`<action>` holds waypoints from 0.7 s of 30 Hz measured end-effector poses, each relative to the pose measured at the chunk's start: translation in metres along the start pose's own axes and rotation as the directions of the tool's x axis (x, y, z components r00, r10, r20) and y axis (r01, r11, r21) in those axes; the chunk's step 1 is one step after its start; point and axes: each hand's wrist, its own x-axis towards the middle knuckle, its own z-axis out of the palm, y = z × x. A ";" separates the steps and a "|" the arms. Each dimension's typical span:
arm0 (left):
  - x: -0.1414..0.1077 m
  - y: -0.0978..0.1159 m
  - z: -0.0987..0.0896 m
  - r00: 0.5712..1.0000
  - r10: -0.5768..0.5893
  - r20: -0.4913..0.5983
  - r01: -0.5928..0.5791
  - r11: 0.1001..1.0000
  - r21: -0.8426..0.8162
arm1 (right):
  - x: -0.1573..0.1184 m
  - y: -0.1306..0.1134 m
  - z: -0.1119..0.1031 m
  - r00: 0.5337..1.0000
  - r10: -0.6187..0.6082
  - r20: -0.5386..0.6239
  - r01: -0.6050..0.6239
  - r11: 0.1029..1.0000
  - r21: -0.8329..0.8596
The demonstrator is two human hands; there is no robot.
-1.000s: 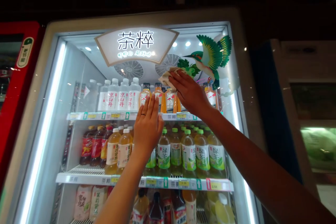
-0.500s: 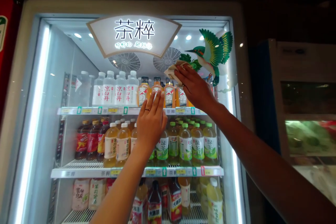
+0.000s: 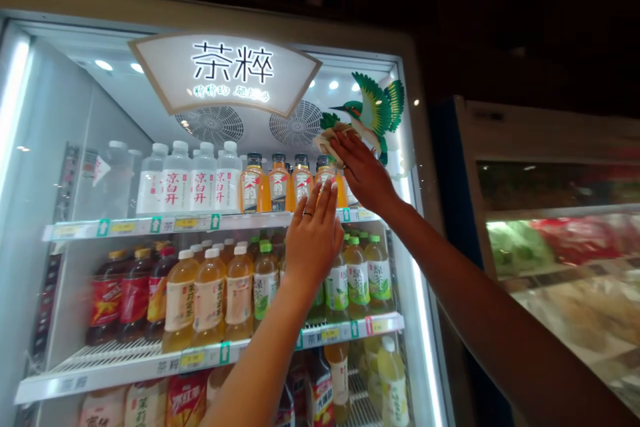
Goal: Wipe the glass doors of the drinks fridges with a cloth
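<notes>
My right hand point(image 3: 365, 173) presses a beige cloth point(image 3: 329, 136) against the front glass of a lit drinks fridge, just below the beak of a green bird decal point(image 3: 374, 103). Its fingers lie over the cloth. Lower and to the left, my left hand point(image 3: 314, 233) rests with fingers stretched out, a dark ring on one of them, and holds nothing. It seems to lean on the glass in front of the orange-drink bottles point(image 3: 255, 188). Part of the shelf and some green tea bottles point(image 3: 357, 280) are hidden behind my left hand and forearm.
A fan-shaped lit sign point(image 3: 225, 73) spans the fridge top. Clear water bottles point(image 3: 177, 177) stand on the upper shelf, with amber tea bottles point(image 3: 207, 293) on the shelf below. On the right is another chiller point(image 3: 470, 140) holding bagged goods.
The view has turned right, so the fridge sits further left in it. My left hand has slid right across the bottles; the cloth under my right hand has shifted slightly right against the bird decal.
</notes>
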 end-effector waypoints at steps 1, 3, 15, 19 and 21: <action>-0.002 0.001 0.003 1.000 0.004 -0.011 -0.004 1.000 0.008 | -0.002 -0.002 0.000 1.000 -0.004 0.010 0.004 1.000 -0.001; -0.006 0.002 0.006 1.000 0.007 -0.028 -0.007 1.000 0.014 | -0.013 -0.003 -0.003 0.999 -0.029 0.046 0.030 1.000 -0.006; -0.006 0.005 0.005 0.999 0.009 -0.043 -0.008 1.000 0.014 | -0.017 0.021 -0.019 1.000 -0.017 0.016 0.017 1.000 -0.017; -0.006 0.006 0.004 0.999 -0.007 -0.036 0.008 0.999 0.051 | -0.031 0.018 -0.023 0.992 -0.097 0.075 0.097 0.995 0.002; -0.005 0.007 0.004 0.999 -0.013 -0.032 0.015 0.998 0.061 | -0.043 0.025 -0.031 0.983 -0.147 0.111 0.147 0.989 0.011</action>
